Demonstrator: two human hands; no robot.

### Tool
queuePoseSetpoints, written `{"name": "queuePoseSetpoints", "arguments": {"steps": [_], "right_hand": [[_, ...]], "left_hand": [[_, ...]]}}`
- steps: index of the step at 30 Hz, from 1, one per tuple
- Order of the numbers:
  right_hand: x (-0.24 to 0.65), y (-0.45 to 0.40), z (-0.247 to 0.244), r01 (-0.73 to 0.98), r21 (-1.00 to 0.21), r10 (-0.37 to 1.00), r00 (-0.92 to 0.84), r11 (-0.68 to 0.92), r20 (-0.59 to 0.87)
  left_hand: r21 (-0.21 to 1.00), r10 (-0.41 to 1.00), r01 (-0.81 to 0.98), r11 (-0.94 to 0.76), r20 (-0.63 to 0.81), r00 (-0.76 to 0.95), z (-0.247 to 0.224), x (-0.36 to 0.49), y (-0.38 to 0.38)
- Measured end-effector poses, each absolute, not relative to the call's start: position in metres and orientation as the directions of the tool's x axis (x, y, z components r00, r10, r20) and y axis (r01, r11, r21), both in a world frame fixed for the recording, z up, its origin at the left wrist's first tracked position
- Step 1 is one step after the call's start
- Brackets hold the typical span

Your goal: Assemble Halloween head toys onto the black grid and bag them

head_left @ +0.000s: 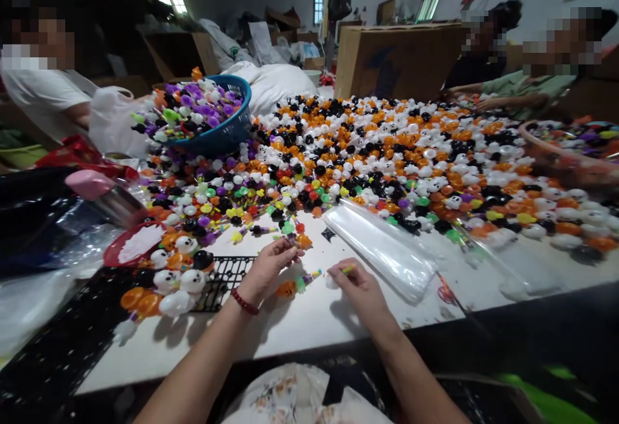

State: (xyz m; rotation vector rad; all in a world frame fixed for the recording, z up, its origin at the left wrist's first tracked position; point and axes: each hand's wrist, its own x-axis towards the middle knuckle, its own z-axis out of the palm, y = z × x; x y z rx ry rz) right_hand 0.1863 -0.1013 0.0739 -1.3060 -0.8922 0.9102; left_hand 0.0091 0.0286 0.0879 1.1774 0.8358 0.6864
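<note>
My left hand (271, 266), with a red bead bracelet at the wrist, is closed with its fingertips together near an orange piece (304, 241); what it pinches is too small to make out. My right hand (355, 280) pinches a small stick with green and yellow parts (347, 270), and a white piece (331, 280) sits at its fingertips. Between the hands, an orange pumpkin toy (286, 289) with a green and purple stem lies on the white table (309, 321). To the left, white ghost and orange pumpkin toys (176, 282) rest on a black grid rack (227, 276).
A large heap of small toys (387, 147) spreads across the far table. Clear plastic bags (382, 247) lie right of centre, near red-handled scissors (445, 290). A blue basket (242, 115), a red dish (113, 250) and a pink-lidded bottle (104, 195) stand left. Several people sit around the table.
</note>
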Motion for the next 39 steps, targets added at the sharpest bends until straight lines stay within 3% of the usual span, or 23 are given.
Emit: {"name": "queuePoseSetpoints", "arguments": {"steps": [4,9,17,23,26,29,31,34,36,39], "right_hand": [[0.19,-0.098,0.08,-0.253,-0.968,0.899,0.423,-0.004,-0.114],[0.19,-0.099,0.08,-0.57,-0.821,0.907,0.336,-0.018,-0.253],[0.19,-0.104,0.076,-0.639,-0.766,0.909,0.277,-0.068,-0.311],[0.189,-0.108,0.073,-0.638,-0.761,0.921,0.217,-0.118,-0.325],[0.188,-0.106,0.066,-0.618,-0.78,0.932,0.217,-0.1,-0.291],[0.186,-0.104,0.062,-0.539,-0.841,0.933,0.282,-0.038,-0.223],[0.186,-0.103,0.06,-0.478,-0.878,0.926,0.324,-0.017,-0.194],[0.189,-0.104,0.056,-0.434,-0.901,0.921,0.345,-0.013,-0.179],[0.194,-0.106,0.052,-0.418,-0.909,0.919,0.353,-0.013,-0.175],[0.201,-0.11,0.047,-0.382,-0.923,0.915,0.355,-0.044,-0.19]], "left_hand": [[0.915,0.761,-0.087,0.395,-0.272,0.589,0.088,0.01,0.014],[0.891,0.689,-0.054,0.45,-0.307,0.657,0.085,0.009,-0.001],[0.861,0.59,-0.067,0.505,-0.287,0.755,0.087,0.011,-0.022],[0.87,0.662,-0.077,0.487,-0.311,0.682,0.087,0.015,-0.016],[0.941,0.738,0.046,0.337,-0.294,0.607,0.089,0.022,0.003],[0.962,0.777,0.265,0.062,-0.213,0.593,0.09,0.034,0.024],[0.909,0.771,0.391,-0.147,-0.142,0.621,0.09,0.046,0.037],[0.73,0.795,0.545,-0.413,-0.002,0.606,0.088,0.068,0.058],[0.625,0.83,0.619,-0.476,0.086,0.551,0.087,0.084,0.076],[0.56,0.86,0.672,-0.486,0.166,0.484,0.088,0.107,0.109]]}}
